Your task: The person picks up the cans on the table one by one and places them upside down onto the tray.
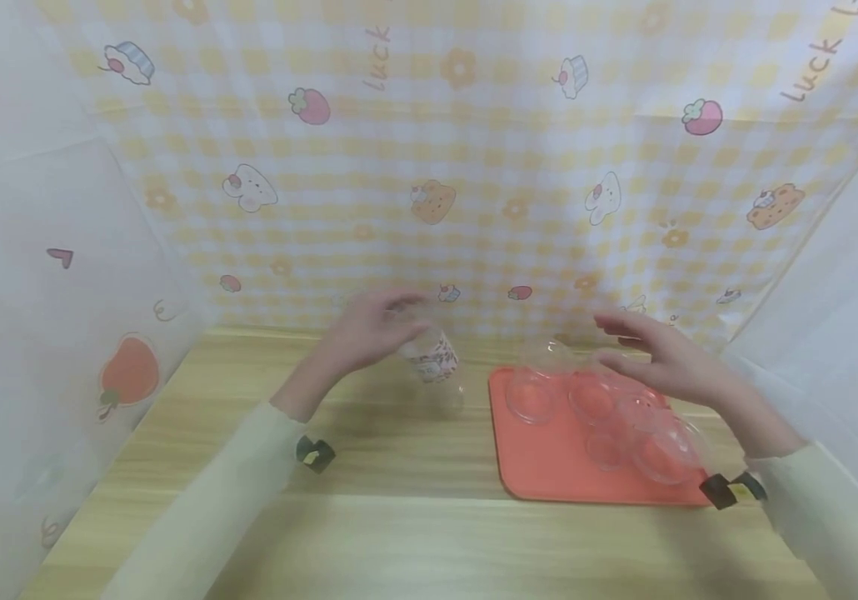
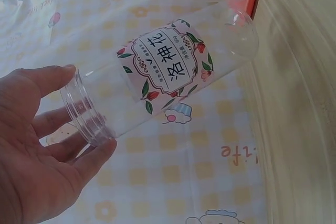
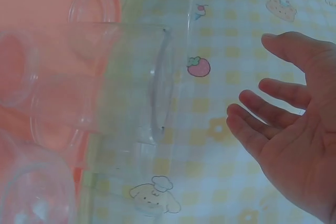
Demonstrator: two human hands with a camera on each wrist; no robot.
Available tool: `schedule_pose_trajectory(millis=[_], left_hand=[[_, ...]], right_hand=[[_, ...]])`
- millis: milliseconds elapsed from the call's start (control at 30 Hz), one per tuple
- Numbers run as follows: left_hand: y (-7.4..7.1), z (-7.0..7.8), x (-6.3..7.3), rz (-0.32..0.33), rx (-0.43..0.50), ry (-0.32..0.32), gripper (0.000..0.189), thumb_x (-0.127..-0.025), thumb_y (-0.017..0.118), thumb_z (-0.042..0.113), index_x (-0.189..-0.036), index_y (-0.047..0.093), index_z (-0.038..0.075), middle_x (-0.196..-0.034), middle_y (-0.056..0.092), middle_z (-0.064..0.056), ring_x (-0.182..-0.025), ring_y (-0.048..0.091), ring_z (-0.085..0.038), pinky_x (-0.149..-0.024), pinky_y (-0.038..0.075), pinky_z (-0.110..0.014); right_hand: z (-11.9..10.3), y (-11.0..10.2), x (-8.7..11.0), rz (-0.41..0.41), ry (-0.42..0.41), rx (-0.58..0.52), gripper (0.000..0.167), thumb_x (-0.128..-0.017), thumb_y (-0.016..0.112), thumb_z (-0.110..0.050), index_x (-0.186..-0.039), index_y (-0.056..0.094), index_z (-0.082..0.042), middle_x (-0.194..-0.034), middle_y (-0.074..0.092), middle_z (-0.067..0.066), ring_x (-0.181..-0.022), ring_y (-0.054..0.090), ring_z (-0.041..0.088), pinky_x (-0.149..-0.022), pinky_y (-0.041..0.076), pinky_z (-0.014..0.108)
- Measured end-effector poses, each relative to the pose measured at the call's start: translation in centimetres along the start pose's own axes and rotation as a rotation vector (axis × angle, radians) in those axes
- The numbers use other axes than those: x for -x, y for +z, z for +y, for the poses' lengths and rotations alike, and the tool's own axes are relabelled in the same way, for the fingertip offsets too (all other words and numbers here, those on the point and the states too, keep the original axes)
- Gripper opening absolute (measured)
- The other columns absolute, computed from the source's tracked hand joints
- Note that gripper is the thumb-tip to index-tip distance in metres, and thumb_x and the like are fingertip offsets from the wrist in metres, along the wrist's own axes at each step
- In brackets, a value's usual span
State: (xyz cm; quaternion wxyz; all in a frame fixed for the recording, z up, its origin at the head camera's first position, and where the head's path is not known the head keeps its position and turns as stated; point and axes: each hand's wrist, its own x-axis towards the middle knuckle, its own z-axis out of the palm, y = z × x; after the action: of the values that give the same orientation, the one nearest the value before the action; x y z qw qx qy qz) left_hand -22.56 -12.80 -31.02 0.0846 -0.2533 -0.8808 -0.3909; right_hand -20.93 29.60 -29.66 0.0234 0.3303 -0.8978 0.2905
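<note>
A clear plastic jar (image 1: 435, 358) with a floral paper label (image 2: 167, 62) is gripped at its threaded mouth by my left hand (image 1: 369, 329). In the left wrist view the thumb and fingers curl round the rim, and no lid is on it. Whether its base touches the table cannot be told. On the right, my right hand (image 1: 665, 358) hovers above a red-orange tray (image 1: 549, 475), fingers spread and holding nothing. Several clear containers (image 1: 661, 454) stand on that tray beneath it. The right wrist view shows the clear containers (image 3: 123, 77) beside the right hand (image 3: 294, 124), apart from it.
A wood-grain table (image 1: 369, 458) lies under everything. Behind it hangs a yellow checked cloth (image 1: 369, 183) with printed cakes and strawberries. Pale sheets with prints form the left wall (image 1: 17, 317) and right wall (image 1: 841, 317).
</note>
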Motion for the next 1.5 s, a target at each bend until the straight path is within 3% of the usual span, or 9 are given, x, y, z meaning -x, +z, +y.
schedule_pose_trajectory(millis=[200, 400, 467, 633, 733, 933, 1133, 1500], left_hand=[[-0.2, -0.6, 0.5, 0.028, 0.047, 0.003, 0.045, -0.094, 0.077, 0.026, -0.134, 0.065, 0.008, -0.133, 0.064, -0.010, -0.122, 0.059, -0.030, -0.104, 0.047, -0.048], [-0.4, -1.1, 1.1, 0.066, 0.092, 0.047, 0.042, -0.094, 0.076, 0.021, -0.132, 0.066, 0.007, -0.130, 0.066, -0.009, -0.118, 0.061, -0.029, -0.101, 0.050, -0.046], [-0.3, -1.3, 1.4, 0.074, 0.118, 0.046, 0.041, -0.094, 0.076, 0.021, -0.132, 0.066, 0.008, -0.130, 0.066, -0.010, -0.118, 0.062, -0.029, -0.101, 0.050, -0.046], [-0.1, -2.0, 2.0, 0.089, 0.199, -0.006, 0.042, -0.095, 0.075, 0.024, -0.133, 0.065, 0.008, -0.131, 0.065, -0.012, -0.119, 0.061, -0.031, -0.102, 0.050, -0.046], [0.0, -2.2, 2.3, 0.098, 0.232, -0.030, 0.044, -0.095, 0.075, 0.025, -0.133, 0.065, 0.007, -0.132, 0.064, -0.013, -0.119, 0.061, -0.030, -0.101, 0.050, -0.045], [0.1, -2.8, 2.9, 0.122, 0.280, -0.050, 0.042, -0.096, 0.074, 0.023, -0.133, 0.065, 0.006, -0.131, 0.064, -0.012, -0.118, 0.061, -0.030, -0.101, 0.050, -0.046], [0.2, -3.1, 3.3, 0.161, 0.318, -0.113, 0.042, -0.095, 0.075, 0.020, -0.133, 0.064, 0.006, -0.132, 0.064, -0.011, -0.120, 0.061, -0.030, -0.098, 0.053, -0.043], [1.0, -3.8, 3.6, 0.206, 0.376, -0.130, 0.043, -0.096, 0.073, 0.027, -0.133, 0.064, 0.008, -0.133, 0.063, -0.010, -0.119, 0.060, -0.028, -0.099, 0.052, -0.044]], right_hand=[[0.0, 0.1, 0.7, 0.010, 0.082, -0.042, 0.059, -0.096, 0.073, -0.014, -0.146, 0.046, 0.003, -0.143, 0.052, 0.023, -0.127, 0.052, 0.043, -0.103, 0.045, 0.043], [0.2, 0.4, 1.3, 0.058, 0.087, -0.103, 0.059, -0.096, 0.072, -0.008, -0.147, 0.045, 0.002, -0.140, 0.054, 0.024, -0.126, 0.054, 0.041, -0.100, 0.044, 0.016], [0.3, 0.6, 1.5, 0.072, 0.075, -0.119, 0.058, -0.095, 0.072, -0.004, -0.146, 0.045, 0.003, -0.139, 0.055, 0.024, -0.126, 0.055, 0.034, -0.100, 0.043, 0.014], [0.6, 0.8, 1.8, 0.110, 0.057, -0.160, 0.055, -0.095, 0.070, -0.001, -0.144, 0.046, 0.005, -0.137, 0.055, 0.025, -0.122, 0.054, 0.001, -0.099, 0.044, 0.015], [0.7, 1.0, 2.0, 0.133, 0.055, -0.179, 0.054, -0.095, 0.069, 0.001, -0.143, 0.047, 0.005, -0.136, 0.056, 0.026, -0.119, 0.052, -0.005, -0.098, 0.045, 0.015], [0.5, 1.4, 2.2, 0.151, 0.068, -0.201, 0.054, -0.095, 0.069, 0.002, -0.144, 0.046, 0.005, -0.135, 0.056, 0.025, -0.119, 0.054, -0.002, -0.095, 0.046, 0.013], [0.3, 2.0, 2.1, 0.176, 0.068, -0.216, 0.053, -0.095, 0.068, 0.003, -0.143, 0.047, 0.005, -0.134, 0.056, 0.024, -0.117, 0.055, -0.001, -0.094, 0.047, 0.014], [0.2, 3.2, 1.4, 0.268, -0.010, -0.277, 0.049, -0.091, 0.067, 0.012, -0.137, 0.051, 0.009, -0.129, 0.060, 0.018, -0.119, 0.058, 0.009, -0.096, 0.048, 0.019]])
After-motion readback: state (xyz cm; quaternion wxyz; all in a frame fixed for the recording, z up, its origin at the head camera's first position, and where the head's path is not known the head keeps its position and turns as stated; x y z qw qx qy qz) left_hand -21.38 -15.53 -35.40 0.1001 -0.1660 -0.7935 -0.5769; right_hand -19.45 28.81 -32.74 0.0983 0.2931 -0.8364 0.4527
